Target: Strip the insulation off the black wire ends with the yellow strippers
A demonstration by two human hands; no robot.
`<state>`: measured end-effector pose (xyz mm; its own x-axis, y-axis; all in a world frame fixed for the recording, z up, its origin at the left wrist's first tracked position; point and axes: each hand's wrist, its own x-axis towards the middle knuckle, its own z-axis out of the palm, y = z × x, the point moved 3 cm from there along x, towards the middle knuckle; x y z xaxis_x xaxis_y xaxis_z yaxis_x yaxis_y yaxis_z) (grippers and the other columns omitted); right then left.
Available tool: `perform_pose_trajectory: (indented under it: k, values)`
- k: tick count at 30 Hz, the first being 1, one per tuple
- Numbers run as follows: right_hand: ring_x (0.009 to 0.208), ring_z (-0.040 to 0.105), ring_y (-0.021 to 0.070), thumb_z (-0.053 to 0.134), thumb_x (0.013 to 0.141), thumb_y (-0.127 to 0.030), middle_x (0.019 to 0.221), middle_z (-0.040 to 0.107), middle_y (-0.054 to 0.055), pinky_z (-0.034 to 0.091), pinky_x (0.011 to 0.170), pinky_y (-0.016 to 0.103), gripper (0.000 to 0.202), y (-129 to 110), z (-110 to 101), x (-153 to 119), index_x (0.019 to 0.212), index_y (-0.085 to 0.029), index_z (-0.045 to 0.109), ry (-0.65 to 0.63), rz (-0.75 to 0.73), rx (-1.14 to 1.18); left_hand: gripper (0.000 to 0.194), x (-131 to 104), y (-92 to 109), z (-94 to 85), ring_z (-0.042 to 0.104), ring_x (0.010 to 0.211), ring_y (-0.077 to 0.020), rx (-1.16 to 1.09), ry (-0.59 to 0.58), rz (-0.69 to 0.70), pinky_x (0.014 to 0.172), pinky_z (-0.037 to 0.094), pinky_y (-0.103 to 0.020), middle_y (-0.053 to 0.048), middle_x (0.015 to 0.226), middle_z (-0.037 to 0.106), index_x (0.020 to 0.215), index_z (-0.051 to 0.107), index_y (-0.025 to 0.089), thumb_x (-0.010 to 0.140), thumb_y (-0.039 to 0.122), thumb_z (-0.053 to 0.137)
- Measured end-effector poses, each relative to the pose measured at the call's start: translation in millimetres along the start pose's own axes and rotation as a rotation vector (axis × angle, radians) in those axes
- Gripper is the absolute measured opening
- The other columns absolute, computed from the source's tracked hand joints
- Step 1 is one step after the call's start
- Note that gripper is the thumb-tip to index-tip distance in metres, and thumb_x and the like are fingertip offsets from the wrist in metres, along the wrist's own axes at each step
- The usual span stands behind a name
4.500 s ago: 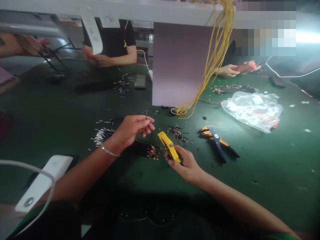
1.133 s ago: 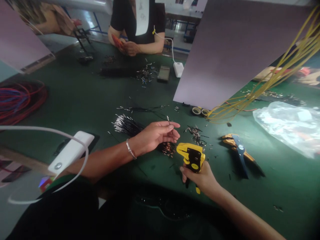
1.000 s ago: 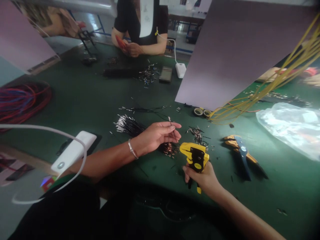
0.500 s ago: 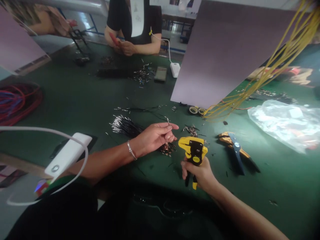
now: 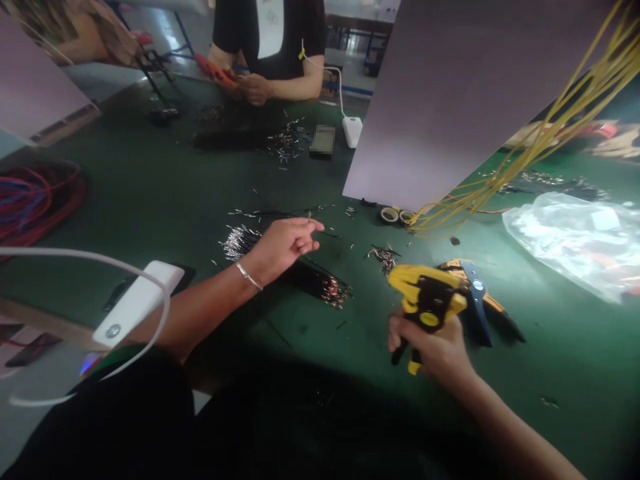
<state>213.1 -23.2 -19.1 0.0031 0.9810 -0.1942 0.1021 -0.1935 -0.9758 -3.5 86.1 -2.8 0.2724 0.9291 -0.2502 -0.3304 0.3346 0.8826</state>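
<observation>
Through the head camera I see my left hand [image 5: 285, 250] with thumb and finger closed together on a thin wire [image 5: 309, 215], its tip showing at the far side. My right hand [image 5: 445, 350] is wrapped around a yellow-and-black stripper [image 5: 431, 293], well to the right of that wire. Between my 2 hands, the black wire bundle [image 5: 313, 279] lies on the green table [image 5: 500, 413], copper ends rightward. Just right of the stripper lies a blue-and-orange tool [image 5: 479, 307].
</observation>
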Motion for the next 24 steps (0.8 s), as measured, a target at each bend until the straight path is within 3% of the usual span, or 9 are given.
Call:
perform_pose_trajectory:
  k: [1,4,6,11,20,24]
  values:
    - [0.042,0.057,0.0164,0.069,0.071,-0.028,0.043,0.06,0.0,0.048,0.047,0.028,0.018,-1,-4,1,0.058,-0.019,0.059,0.019,-0.007,-0.002,0.013,2,1,-0.9,0.04,0.045,-0.0055,-0.011,-0.033,0.035,0.083,0.043,-0.037,0.007,0.047,0.039,0.084,0.07,0.009,0.085,0.013,0.058]
    - [0.043,0.057,0.0167,0.068,0.073,-0.028,0.044,0.06,0.0,0.049,0.049,0.029,0.019,2,-4,5,0.059,-0.019,0.059,-0.081,0.057,-0.005,0.012,2,-3,5.3,0.046,0.051,-0.0082,-0.064,-0.158,0.021,0.088,0.043,-0.041,0.004,0.05,0.045,0.087,0.069,0.009,0.085,0.015,0.059]
    - [0.045,0.057,0.0169,0.068,0.074,-0.028,0.045,0.061,0.0,0.048,0.05,0.029,0.018,7,2,8,0.061,-0.019,0.059,-0.151,0.102,0.032,0.011,0,-8,9.4,0.047,0.053,-0.0086,-0.127,-0.158,-0.003,0.091,0.042,-0.042,0.004,0.05,0.045,0.086,0.069,0.009,0.085,0.015,0.059]
    - [0.053,0.06,0.0179,0.07,0.074,-0.031,0.051,0.065,0.002,0.048,0.055,0.029,0.017,16,10,13,0.07,-0.017,0.06,-0.188,0.147,0.08,0.012,-3,-13,12.9,0.047,0.054,-0.0087,-0.245,-0.179,-0.045,0.093,0.041,-0.042,0.004,0.051,0.046,0.087,0.067,0.01,0.086,0.014,0.057]
    - [0.066,0.065,0.0198,0.071,0.076,-0.033,0.066,0.071,0.005,0.049,0.07,0.034,0.02,10,24,8,0.08,-0.016,0.061,-0.412,0.185,0.103,0.012,-5,-7,15.1,0.045,0.054,-0.0079,-0.301,-0.202,-0.034,0.092,0.041,-0.039,0.004,0.052,0.047,0.09,0.067,0.01,0.087,0.014,0.056]
    - [0.067,0.066,0.0204,0.071,0.076,-0.034,0.068,0.071,0.004,0.05,0.072,0.036,0.021,10,28,5,0.082,-0.017,0.061,-0.432,0.192,0.16,0.013,-9,-8,19.6,0.045,0.054,-0.0077,-0.327,-0.215,-0.079,0.091,0.042,-0.038,0.004,0.052,0.045,0.089,0.067,0.01,0.088,0.013,0.055]
